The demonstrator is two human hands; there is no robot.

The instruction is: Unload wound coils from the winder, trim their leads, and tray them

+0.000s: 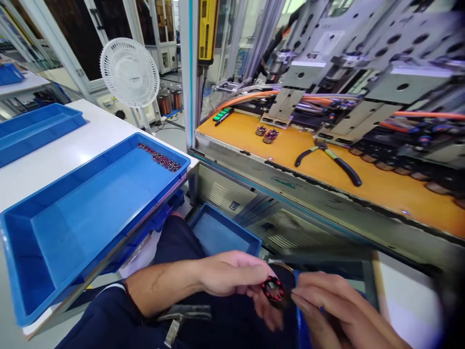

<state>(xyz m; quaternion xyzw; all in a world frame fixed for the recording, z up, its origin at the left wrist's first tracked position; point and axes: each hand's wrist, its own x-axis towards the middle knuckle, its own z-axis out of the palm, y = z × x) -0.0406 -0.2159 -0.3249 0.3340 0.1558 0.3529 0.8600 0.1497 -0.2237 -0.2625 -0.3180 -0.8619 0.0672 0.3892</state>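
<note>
My left hand (236, 276) grips a small stator (273, 289), a round part with a black and red toothed face and an open centre, between thumb and fingers over my lap. My right hand (332, 308) is just to the right of it, thumb and fingertips pinched together. Whatever those fingertips hold, if anything, is too small and blurred to make out. Similar stators (271, 136) stand on the orange machine bed ahead. More lie in rows at the far end of the blue tray (90, 208) on my left.
Pliers (329, 157) with black and green handles lie on the orange bed (240, 128), below the machine's metal fixtures (305, 82). A second blue tray (39, 126) is on the white table (105, 123). Another blue bin (225, 230) sits low under the machine edge. A white fan (130, 72) stands behind.
</note>
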